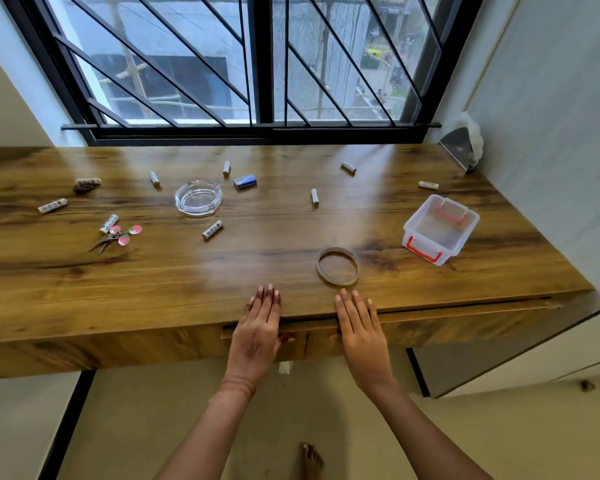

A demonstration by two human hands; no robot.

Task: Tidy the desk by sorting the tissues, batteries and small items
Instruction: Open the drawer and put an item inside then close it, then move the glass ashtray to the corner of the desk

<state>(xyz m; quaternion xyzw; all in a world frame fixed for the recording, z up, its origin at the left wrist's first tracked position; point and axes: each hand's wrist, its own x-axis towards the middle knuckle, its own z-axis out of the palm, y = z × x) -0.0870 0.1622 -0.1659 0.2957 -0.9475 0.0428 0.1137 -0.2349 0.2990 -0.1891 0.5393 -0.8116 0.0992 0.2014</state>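
Note:
Several white batteries lie scattered over the wooden desk [257, 258], among them one [212, 230] near the middle and one [314, 197] further right. A clear plastic box [440, 229] with orange clips stands open at the right. A crumpled tissue [86, 185] lies at the far left, and a key bunch [118, 234] with pink tags lies left of centre. A blue lighter [245, 181] sits beside a glass ashtray [198, 198]. A brown ring [337, 266] lies near the front edge. My left hand [258, 332] and my right hand [361, 332] rest flat on the front edge, holding nothing.
A barred window [257, 64] runs along the back of the desk. A tissue holder [463, 145] stands in the far right corner against the wall. A cabinet [534, 341] adjoins the desk on the right. A scrap of tissue [285, 367] lies on the floor below.

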